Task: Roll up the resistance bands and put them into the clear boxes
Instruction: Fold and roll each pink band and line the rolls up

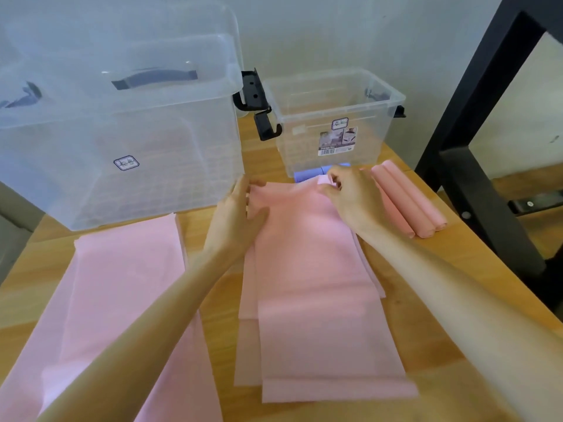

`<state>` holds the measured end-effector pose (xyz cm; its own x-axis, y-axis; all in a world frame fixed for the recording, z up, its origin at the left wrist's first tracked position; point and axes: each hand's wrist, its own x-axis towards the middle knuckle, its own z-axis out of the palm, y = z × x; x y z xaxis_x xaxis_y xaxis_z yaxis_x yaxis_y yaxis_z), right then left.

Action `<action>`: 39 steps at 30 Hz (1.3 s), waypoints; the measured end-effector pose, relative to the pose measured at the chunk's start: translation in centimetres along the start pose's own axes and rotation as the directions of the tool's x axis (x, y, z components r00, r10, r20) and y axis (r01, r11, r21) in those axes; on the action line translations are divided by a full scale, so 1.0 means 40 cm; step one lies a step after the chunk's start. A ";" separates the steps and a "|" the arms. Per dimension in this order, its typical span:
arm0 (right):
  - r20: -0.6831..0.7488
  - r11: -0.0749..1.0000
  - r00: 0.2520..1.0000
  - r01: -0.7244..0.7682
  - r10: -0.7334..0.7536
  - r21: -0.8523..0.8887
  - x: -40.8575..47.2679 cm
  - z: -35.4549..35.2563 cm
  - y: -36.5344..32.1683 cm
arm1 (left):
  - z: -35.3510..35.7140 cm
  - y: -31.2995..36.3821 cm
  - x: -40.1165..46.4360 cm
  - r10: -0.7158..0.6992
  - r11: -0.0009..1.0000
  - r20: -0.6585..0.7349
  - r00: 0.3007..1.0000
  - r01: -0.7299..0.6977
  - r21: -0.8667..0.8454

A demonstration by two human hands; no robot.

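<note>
A thin pink band (313, 269) lies flat and long in the middle of the wooden counter (219, 315), on top of other pink sheets of the same kind whose edges show at its sides. Its surface is matte and a little translucent. The right hand (347, 193) pinches the far edge of this band with curled fingers, where a small fold is turned up. The left hand (240, 214) rests with straight fingers on the far left corner of the band.

A second pink band (122, 287) lies spread on the left. Two pink rolls (408, 202) lie together on the right, and a purple roll (310, 173) lies just in front of the small clear box (332, 117), which is open. The large clear box (122, 132) stands at the left with its lid on. Behind is a pale wall, and a black frame (475, 117) stands on the right.
</note>
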<state>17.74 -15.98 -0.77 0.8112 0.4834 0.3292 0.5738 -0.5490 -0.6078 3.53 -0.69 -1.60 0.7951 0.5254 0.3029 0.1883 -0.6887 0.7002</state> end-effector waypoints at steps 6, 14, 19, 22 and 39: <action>-0.016 0.959 0.996 0.077 -0.084 -0.272 0.009 0.028 0.005 | 0.014 -0.026 -0.006 0.194 0.917 -0.024 0.981 -0.173 0.361; 0.038 0.874 0.929 0.360 -0.368 -0.327 -0.065 0.066 0.002 | 0.038 -0.026 -0.014 0.147 0.946 0.304 0.941 -0.223 0.234; 0.229 0.957 0.960 0.209 -0.162 -0.202 -0.097 0.076 0.012 | 0.053 -0.040 -0.019 0.065 0.920 0.350 0.935 -0.192 0.341; 0.243 0.961 0.959 0.198 -0.149 -0.195 -0.097 0.070 0.014 | 0.051 -0.037 -0.011 0.049 0.914 0.358 0.933 -0.186 0.360; 0.158 0.969 0.960 0.212 -0.231 0.129 -0.478 -0.114 -0.028 | -0.078 0.042 -0.371 0.274 0.927 0.296 0.915 -0.333 0.171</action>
<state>2.11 -27.72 -3.09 0.6281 0.6986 0.3427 0.7133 -0.3410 -0.6123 -9.75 -8.07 -2.89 0.9499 0.1440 0.2774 0.0084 -0.8989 0.4381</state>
